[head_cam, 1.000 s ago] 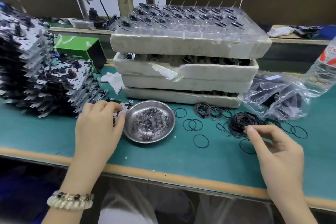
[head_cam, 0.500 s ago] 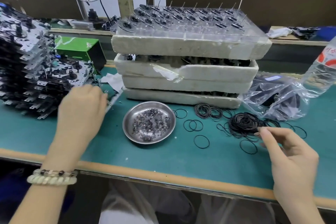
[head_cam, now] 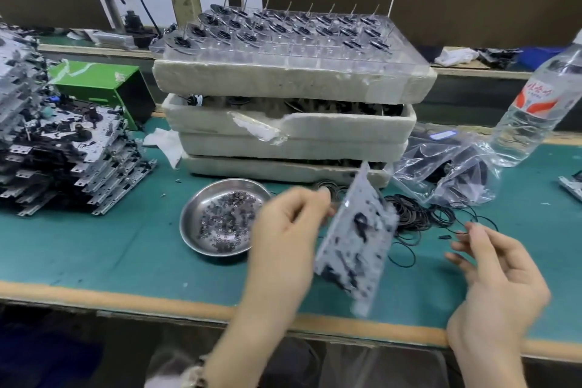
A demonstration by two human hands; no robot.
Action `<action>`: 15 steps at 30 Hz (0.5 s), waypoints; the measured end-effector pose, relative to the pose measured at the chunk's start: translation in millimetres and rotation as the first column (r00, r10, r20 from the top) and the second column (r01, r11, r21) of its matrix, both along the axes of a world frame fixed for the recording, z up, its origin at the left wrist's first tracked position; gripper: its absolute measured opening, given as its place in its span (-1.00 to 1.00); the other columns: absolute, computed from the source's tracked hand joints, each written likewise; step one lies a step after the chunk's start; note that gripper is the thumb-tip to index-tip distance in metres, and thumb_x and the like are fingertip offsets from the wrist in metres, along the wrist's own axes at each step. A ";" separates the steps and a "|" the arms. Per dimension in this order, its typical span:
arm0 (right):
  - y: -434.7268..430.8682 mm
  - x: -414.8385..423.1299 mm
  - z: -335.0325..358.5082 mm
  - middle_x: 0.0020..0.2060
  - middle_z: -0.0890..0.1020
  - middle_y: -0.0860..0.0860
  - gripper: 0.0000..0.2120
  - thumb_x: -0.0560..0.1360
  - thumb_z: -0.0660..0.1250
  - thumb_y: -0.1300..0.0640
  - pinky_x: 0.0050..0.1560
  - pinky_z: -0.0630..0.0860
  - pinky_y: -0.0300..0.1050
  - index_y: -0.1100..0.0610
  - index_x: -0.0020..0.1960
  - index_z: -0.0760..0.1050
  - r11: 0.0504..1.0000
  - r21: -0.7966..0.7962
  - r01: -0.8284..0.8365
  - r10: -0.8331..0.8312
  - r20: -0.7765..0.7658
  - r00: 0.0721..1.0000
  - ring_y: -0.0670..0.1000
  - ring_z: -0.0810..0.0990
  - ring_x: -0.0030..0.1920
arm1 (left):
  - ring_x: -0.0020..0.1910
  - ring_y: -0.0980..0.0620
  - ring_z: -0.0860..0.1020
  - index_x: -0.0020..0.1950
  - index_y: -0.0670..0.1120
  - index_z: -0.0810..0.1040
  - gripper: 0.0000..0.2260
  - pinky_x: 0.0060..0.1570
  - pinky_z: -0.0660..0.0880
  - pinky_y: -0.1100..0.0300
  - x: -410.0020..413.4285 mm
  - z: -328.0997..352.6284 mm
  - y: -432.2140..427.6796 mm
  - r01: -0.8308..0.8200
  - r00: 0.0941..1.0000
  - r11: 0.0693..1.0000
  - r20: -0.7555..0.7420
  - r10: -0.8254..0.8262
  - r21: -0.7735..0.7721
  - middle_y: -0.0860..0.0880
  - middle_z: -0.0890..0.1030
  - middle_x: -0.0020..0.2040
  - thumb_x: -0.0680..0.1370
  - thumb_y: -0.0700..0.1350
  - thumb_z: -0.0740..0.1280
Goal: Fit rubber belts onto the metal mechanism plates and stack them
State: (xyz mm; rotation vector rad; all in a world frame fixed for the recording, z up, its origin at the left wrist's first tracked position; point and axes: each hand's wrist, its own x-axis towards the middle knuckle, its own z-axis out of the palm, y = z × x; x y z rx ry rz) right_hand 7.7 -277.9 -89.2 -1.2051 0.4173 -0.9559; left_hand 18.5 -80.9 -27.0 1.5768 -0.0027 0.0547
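My left hand (head_cam: 285, 239) grips a metal mechanism plate (head_cam: 357, 239) by its left edge and holds it tilted on end above the green mat, blurred by motion. To the plate's right, my right hand (head_cam: 497, 277) pinches a thin black rubber belt (head_cam: 482, 220) that loops up from its fingertips. A loose pile of black rubber belts (head_cam: 415, 214) lies on the mat behind the plate. Stacks of metal mechanism plates (head_cam: 72, 157) stand at the far left.
A steel dish (head_cam: 195, 217) of small washers sits left of my left hand. Stacked foam trays (head_cam: 283, 79) with a clear parts tray on top stand behind. A plastic bag (head_cam: 447, 167), a water bottle (head_cam: 535, 107) and a green box (head_cam: 97, 85) are also there.
My left hand took a plate from the left stack and swung it right to the middle. My right hand lifted a belt off the pile and drew back toward me.
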 end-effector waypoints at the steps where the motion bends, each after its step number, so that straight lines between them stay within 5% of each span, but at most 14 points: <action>1: -0.5 -0.2 -0.1 -0.35 0.64 -0.10 -0.89 0.56 0.35 0.22 -0.27 0.53 -0.29 0.08 -0.13 0.57 1.000 0.003 0.000 0.000 0.000 1.000 -0.11 0.57 -0.28 | -0.27 -0.04 0.51 -0.29 -0.11 0.56 -0.66 -0.18 0.41 0.07 -0.9 -12.6 -14.1 0.019 0.992 0.998 -0.123 -0.027 -0.063 -0.16 0.60 -0.28 0.63 0.03 0.31; 3: -1.2 -0.6 -0.3 -0.34 0.63 -0.09 -0.89 0.55 0.36 0.22 -0.27 0.53 -0.28 0.08 -0.13 0.58 1.000 0.006 -0.005 0.005 -0.003 1.000 -0.10 0.57 -0.27 | -0.26 -0.02 0.46 -0.33 -0.04 0.50 -0.64 -0.17 0.35 0.07 1.4 -34.3 -32.8 -0.013 0.980 0.999 -0.198 0.005 -0.038 -0.03 0.54 -0.32 0.66 -0.01 0.26; 6: -0.2 -0.2 -0.1 -0.34 0.62 -0.08 -0.89 0.55 0.36 0.22 -0.26 0.54 -0.28 0.08 -0.14 0.58 1.000 0.003 -0.017 0.017 -0.012 1.000 -0.10 0.57 -0.27 | -0.37 0.17 0.37 -0.39 0.05 0.38 -0.59 -0.28 0.27 0.25 4.0 -43.6 -34.4 -0.092 0.994 0.967 -0.036 0.104 0.237 0.16 0.45 -0.43 0.68 -0.02 0.24; 10: 0.1 0.0 0.1 -0.33 0.62 -0.08 -0.89 0.56 0.35 0.24 -0.24 0.53 -0.28 0.10 -0.13 0.58 0.999 0.003 -0.044 0.044 -0.016 0.999 -0.12 0.55 -0.28 | -0.17 0.09 0.46 -0.17 0.00 0.54 -0.75 -0.27 0.37 0.17 -1.6 -44.7 -23.4 -0.282 0.945 0.601 0.326 0.038 0.748 0.10 0.52 -0.19 0.66 0.00 0.21; 13: 0.2 0.2 0.6 -0.32 0.62 -0.08 -0.89 0.55 0.35 0.25 -0.24 0.53 -0.28 0.11 -0.12 0.58 0.999 0.013 -0.053 0.053 -0.019 0.998 -0.12 0.55 -0.28 | -0.15 -0.08 0.53 -0.09 -0.10 0.68 -0.95 -0.44 0.47 0.09 -4.4 -46.7 -15.9 -0.328 0.924 0.413 0.380 -0.048 0.850 -0.01 0.60 -0.14 0.52 -0.13 0.46; 15: 0.2 0.5 0.2 -0.32 0.61 -0.08 -0.90 0.55 0.35 0.25 -0.24 0.53 -0.28 0.12 -0.11 0.58 0.998 0.013 -0.056 0.056 -0.021 0.998 -0.12 0.54 -0.28 | -0.21 -0.11 0.55 -0.11 -0.10 0.70 -0.90 -0.49 0.46 0.11 -4.3 -48.2 -9.5 -0.324 0.920 0.344 0.379 -0.103 0.881 -0.02 0.62 -0.18 0.42 -0.14 0.56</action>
